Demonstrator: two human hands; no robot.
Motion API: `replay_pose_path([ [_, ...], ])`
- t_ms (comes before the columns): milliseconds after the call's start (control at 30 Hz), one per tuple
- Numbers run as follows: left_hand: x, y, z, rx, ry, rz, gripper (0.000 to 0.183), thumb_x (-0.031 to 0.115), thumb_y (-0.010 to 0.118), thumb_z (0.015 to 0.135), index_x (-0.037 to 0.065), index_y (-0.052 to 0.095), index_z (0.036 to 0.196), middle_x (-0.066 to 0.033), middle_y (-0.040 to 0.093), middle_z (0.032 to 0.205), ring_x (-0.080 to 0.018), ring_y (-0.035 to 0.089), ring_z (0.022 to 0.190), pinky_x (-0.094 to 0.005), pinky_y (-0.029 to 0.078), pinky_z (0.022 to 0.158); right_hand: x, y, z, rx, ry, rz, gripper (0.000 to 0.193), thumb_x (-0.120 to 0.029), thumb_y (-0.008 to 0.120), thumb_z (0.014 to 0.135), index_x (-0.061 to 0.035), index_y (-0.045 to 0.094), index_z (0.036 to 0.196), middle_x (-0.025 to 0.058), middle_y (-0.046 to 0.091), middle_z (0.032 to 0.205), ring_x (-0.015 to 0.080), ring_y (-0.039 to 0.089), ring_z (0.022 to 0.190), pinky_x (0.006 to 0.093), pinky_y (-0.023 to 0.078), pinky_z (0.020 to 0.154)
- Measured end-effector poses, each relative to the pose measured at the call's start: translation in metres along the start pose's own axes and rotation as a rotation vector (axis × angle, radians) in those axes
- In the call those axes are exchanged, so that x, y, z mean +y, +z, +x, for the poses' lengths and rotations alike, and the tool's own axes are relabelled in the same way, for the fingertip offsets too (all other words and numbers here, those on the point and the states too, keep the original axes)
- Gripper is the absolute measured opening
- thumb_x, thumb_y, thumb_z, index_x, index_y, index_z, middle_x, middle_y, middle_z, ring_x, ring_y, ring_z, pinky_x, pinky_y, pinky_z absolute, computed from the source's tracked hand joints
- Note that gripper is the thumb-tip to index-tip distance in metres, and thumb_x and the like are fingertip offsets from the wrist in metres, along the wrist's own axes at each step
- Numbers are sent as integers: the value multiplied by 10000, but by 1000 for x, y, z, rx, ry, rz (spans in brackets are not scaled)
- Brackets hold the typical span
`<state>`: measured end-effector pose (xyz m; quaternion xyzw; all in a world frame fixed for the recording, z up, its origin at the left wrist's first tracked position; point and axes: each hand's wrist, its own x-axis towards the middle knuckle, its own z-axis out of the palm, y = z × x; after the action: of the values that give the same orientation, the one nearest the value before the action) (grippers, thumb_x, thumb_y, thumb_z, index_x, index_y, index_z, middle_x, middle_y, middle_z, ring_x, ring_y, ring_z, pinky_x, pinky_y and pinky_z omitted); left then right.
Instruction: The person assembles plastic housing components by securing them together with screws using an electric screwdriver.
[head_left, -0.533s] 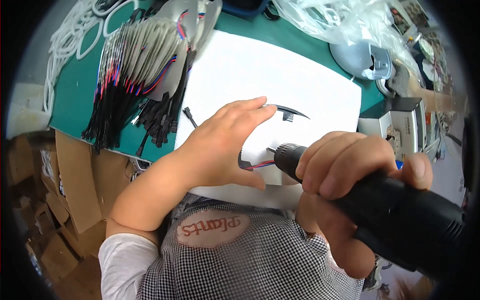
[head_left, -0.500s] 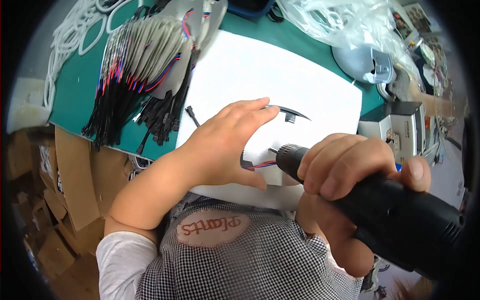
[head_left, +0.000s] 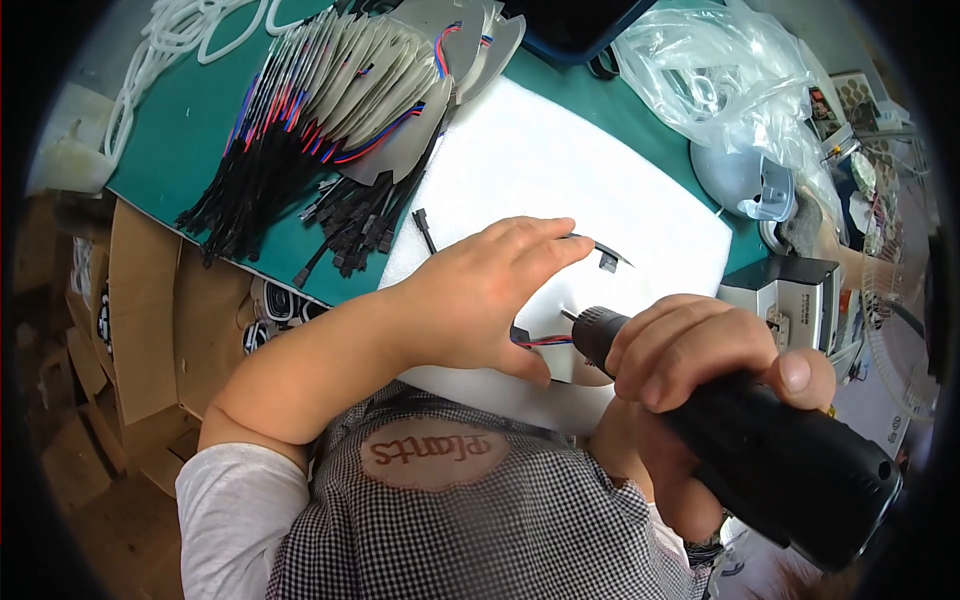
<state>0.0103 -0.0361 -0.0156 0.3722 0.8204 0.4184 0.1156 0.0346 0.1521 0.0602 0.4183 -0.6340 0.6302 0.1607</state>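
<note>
My left hand (head_left: 485, 290) spans a white part with a dark curved edge (head_left: 545, 305), fingers along its far side and thumb at its near side. Much of that part is hidden under the hand. Red, blue and black wires (head_left: 553, 341) run by the thumb, and a small black connector (head_left: 424, 230) lies beyond my wrist. The part rests on a white foam pad (head_left: 560, 160). My right hand (head_left: 700, 360) is wrapped round a black electric screwdriver (head_left: 790, 450). Its bit points at the white part; whether it touches cannot be made out.
A stack of grey translucent sheets (head_left: 350, 90) with black cables lies at the left on the green table (head_left: 165, 150). White tubing (head_left: 160, 55) is behind it. A clear plastic bag (head_left: 710, 70), a pale blue rounded shell (head_left: 735, 180) and a silver-black box (head_left: 785, 300) are at the right.
The view has shifted, so the table things sit lower and further right. The screwdriver is turned slightly, its bit still by the white part. My left hand keeps its place on the part.
</note>
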Motion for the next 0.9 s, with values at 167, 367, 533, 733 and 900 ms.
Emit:
replay_pose_path([
  [167, 3, -1, 1, -20, 7, -3, 1013, 394, 858, 597, 64, 372, 1422, -186, 370, 1461, -369, 359, 1334, -446, 318, 1107, -5, -5, 1, -41, 46, 0, 860, -514, 731, 784, -77, 281, 1373, 96, 556, 743, 184, 555, 500, 314, 514, 485],
  [367, 5, -2, 0, -26, 4, -8, 1078, 406, 876, 558, 54, 351, 1431, -184, 364, 1464, -366, 351, 1340, -441, 311, 1114, 5, -3, -4, 86, 22, 92, 893, -566, 717, 774, -77, 300, 1395, 80, 546, 746, 169, 540, 503, 303, 501, 477],
  [533, 4, -7, 0, -41, 9, -27, 1152, 434, 891, 509, 29, 332, 1432, -183, 376, 1457, -364, 355, 1343, -434, 311, 1117, 9, -12, -9, 150, 21, 167, 951, -649, 666, 777, -76, 299, 1441, 65, 534, 794, 157, 529, 533, 293, 486, 480],
  [733, 3, -4, 1, -33, 23, -17, 1179, 438, 900, 480, 25, 332, 1427, -179, 389, 1452, -364, 370, 1337, -432, 317, 1114, 1, -18, -6, 99, 98, 158, 950, -643, 653, 790, -98, 264, 1465, 69, 536, 822, 155, 545, 556, 301, 504, 504],
  [900, 0, -2, -1, 1, 59, -8, 1157, 446, 892, 491, 15, 343, 1414, -183, 393, 1447, -366, 378, 1330, -427, 322, 1110, 0, -17, -6, 41, 114, 99, 966, -651, 676, 765, -109, 274, 1457, 71, 549, 816, 152, 556, 547, 298, 511, 502],
])
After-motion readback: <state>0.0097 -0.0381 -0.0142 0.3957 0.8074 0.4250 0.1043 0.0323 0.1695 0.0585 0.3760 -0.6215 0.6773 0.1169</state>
